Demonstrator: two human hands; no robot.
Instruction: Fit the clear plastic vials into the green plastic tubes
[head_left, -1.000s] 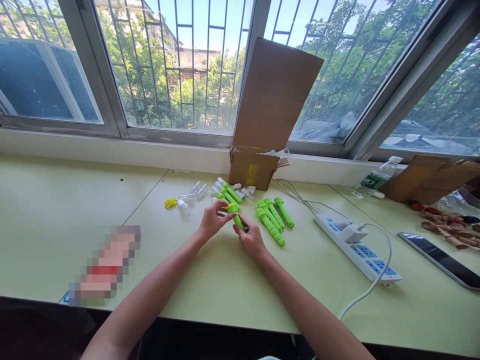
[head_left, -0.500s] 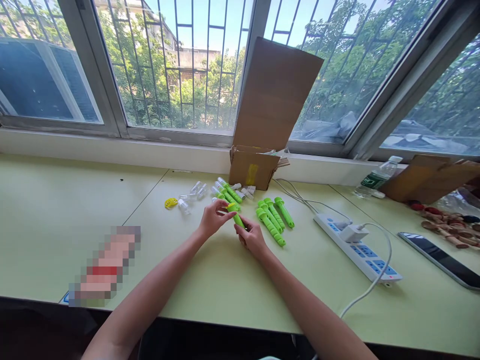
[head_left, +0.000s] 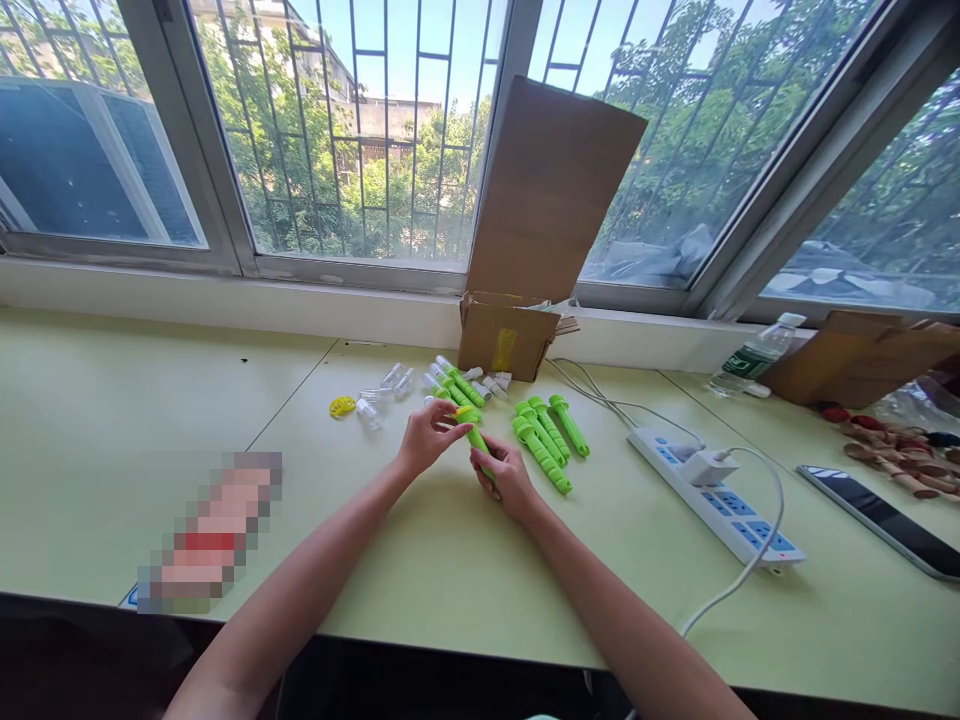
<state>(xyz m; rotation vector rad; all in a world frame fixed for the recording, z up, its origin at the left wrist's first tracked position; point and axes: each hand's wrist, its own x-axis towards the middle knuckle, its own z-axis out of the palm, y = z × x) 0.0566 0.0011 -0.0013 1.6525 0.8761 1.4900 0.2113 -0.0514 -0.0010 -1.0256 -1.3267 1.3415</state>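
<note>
My right hand (head_left: 504,472) is wrapped round the lower part of a bright green plastic tube-shaped handle (head_left: 478,440), which is held tilted above the table. At its upper end, my left hand (head_left: 433,437) pinches a small yellow plastic piece (head_left: 463,411) against the wide green head. Right of my hands lie several loose green handles (head_left: 541,455) with ridged heads and spiral grips. Just behind the left fingers are green handles with clear caps (head_left: 452,380). Several loose clear caps (head_left: 368,412) lie farther left, beside a small pile of yellow rings (head_left: 342,406).
A cardboard box (head_left: 501,340) with a raised flap stands by the window. White pieces (head_left: 495,384) lie before it. To the right are a power strip (head_left: 716,495) with cables, a phone (head_left: 885,520), a water bottle (head_left: 757,355) and wooden pieces (head_left: 892,455). A pixelated patch covers something at left.
The green handle and my right hand have shifted very slightly. Both hands keep their hold, and the things on the table stay where they were.
</note>
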